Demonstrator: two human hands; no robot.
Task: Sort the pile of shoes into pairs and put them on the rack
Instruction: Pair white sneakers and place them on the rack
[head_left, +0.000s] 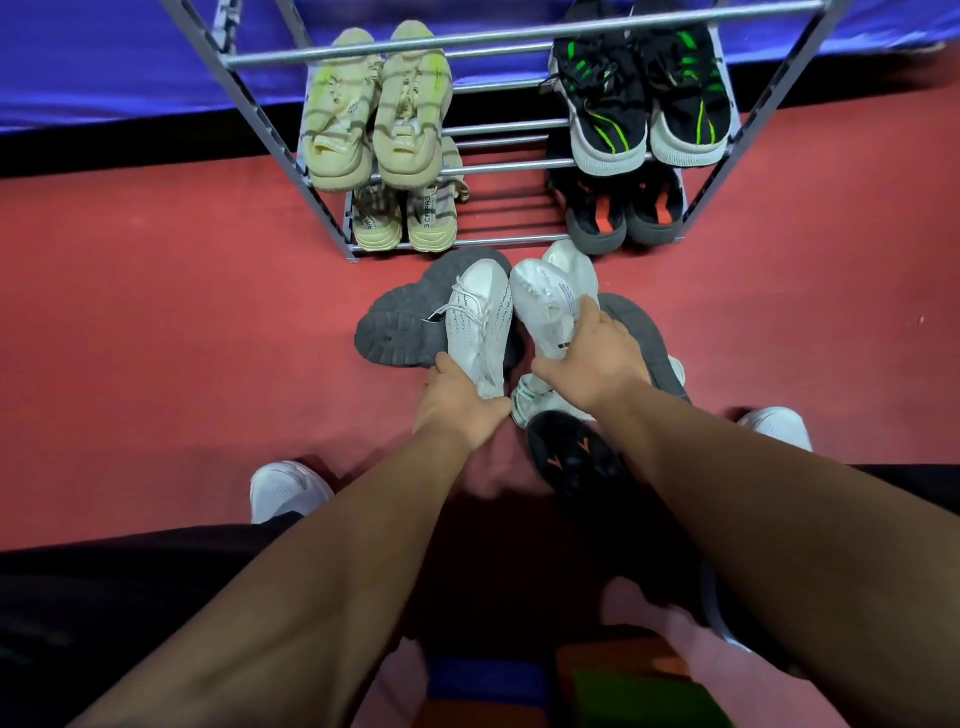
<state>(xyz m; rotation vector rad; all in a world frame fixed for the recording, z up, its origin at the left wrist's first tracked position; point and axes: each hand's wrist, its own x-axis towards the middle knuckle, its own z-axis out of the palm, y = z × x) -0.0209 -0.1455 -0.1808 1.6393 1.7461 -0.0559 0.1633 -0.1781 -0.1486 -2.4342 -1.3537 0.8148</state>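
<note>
My left hand (457, 402) grips the heel of a white knit sneaker (480, 322), toe pointing at the rack. Beside it my right hand (592, 351) holds a second white sneaker (543, 306) turned partly sole-up. Both are above the pile in front of the metal rack (498, 169). The pile holds a dark grey chunky shoe (402, 325), another grey shoe (644, 343), a white shoe with green trim (535, 400), another white shoe (574, 265) and a black shoe with orange marks (571, 457).
On the rack stand a yellow-beige pair (374, 109) and a black-green pair (649, 98) above, a beige pair (405, 215) and a black-orange pair (623, 213) below. My own white shoes (283, 491) rest on the red floor. A blue cloth (104, 57) hangs behind.
</note>
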